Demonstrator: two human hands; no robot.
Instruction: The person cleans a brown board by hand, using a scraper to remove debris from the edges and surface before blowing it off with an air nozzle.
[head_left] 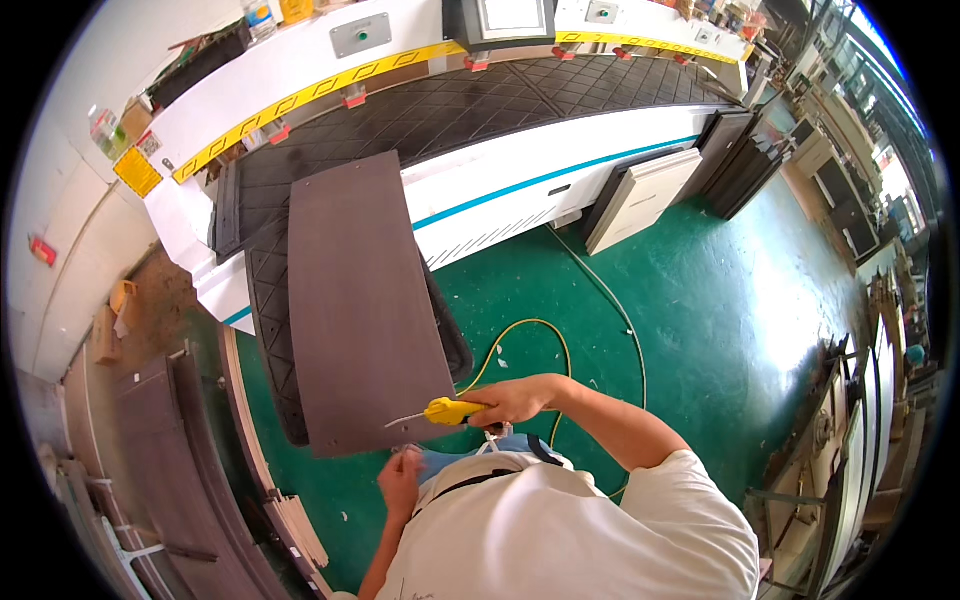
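My right hand (515,398) is closed around a yellow air blow gun (452,411). Its thin metal nozzle points left, over the near end of a long dark brown panel (365,300). The panel lies lengthwise away from me on a black padded machine table (270,330), its near end close to my waist. Small holes show near the panel's ends. My left hand (400,482) is just short of the panel's near edge, fingers curled and slightly blurred; whatever they may hold is hidden. A yellow hose (520,322) loops on the floor beside the panel.
A white machine (520,185) with a yellow-striped beam (310,95) and a screen (512,18) spans the front. Pale boards (645,200) lean against it at right. Brown panels (165,460) stand at left, more boards (840,450) at right. A pale hose (610,300) crosses the green floor.
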